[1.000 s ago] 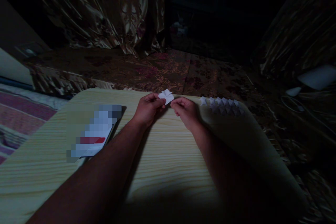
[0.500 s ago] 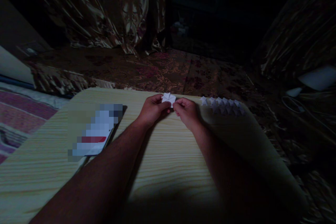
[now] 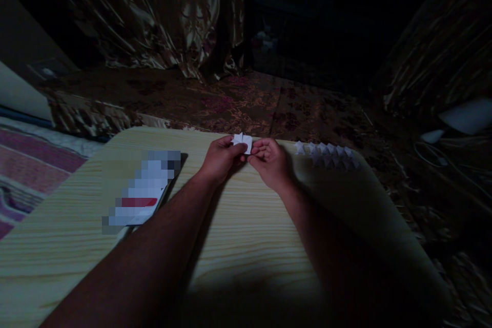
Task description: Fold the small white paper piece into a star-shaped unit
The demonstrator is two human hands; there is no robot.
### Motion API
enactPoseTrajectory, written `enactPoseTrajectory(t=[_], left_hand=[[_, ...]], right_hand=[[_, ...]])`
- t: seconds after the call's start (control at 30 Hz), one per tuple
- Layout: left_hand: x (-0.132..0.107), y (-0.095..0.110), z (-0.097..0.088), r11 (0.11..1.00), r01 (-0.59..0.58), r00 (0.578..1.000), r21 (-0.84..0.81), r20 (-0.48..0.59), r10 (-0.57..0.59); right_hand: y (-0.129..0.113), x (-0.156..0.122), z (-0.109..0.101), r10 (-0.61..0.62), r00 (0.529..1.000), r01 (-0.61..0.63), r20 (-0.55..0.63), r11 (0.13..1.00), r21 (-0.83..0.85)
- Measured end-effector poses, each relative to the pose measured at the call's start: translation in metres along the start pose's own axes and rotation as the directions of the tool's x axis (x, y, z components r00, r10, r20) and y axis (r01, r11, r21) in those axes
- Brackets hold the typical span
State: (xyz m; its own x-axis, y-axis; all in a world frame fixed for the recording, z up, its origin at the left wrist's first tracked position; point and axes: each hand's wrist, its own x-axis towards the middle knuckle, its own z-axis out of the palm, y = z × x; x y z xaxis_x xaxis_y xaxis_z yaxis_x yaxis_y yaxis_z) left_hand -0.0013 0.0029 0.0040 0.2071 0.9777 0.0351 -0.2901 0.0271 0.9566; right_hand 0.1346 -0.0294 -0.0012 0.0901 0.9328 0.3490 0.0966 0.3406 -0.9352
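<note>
A small white folded paper piece (image 3: 242, 142) is pinched between both my hands near the far edge of a light wooden table (image 3: 246, 236). My left hand (image 3: 221, 158) grips its left side with thumb and fingers closed. My right hand (image 3: 270, 161) holds its right side, fingers curled, palm turned partly up. To the right lies a row of several small white folded paper stars (image 3: 326, 154) on the table.
A flat rectangular item with a red stripe (image 3: 140, 192), blurred out, lies on the table's left part. Patterned dark fabric (image 3: 238, 102) covers the floor beyond the table. A striped rug (image 3: 26, 164) is at the left. White objects and cables (image 3: 453, 128) lie in the dark at the right.
The folded paper piece has been turned and drawn slightly left between my fingers. My right hand has rolled its palm more upward. The view shifted a little.
</note>
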Motion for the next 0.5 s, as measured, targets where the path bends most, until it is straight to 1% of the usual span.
enactPoseTrajectory(t=[0.17,0.33,0.5], left_hand=[[-0.0001,-0.0002,0.0008,1.000,-0.007,1.000,0.007,0.000,0.007],[-0.0001,0.0004,0.0010,1.000,0.001,1.000,0.003,0.005,-0.001],[-0.0002,-0.0002,0.0019,1.000,-0.001,1.000,0.010,0.011,0.001]], right_hand=[[0.0015,-0.0015,0.0002,-0.017,0.999,0.019,0.030,0.998,-0.067],[0.0055,-0.0019,0.0010,-0.053,0.998,0.055,0.047,0.998,-0.034],[0.0055,-0.0018,0.0002,-0.105,0.994,0.106,0.029,0.993,-0.056]])
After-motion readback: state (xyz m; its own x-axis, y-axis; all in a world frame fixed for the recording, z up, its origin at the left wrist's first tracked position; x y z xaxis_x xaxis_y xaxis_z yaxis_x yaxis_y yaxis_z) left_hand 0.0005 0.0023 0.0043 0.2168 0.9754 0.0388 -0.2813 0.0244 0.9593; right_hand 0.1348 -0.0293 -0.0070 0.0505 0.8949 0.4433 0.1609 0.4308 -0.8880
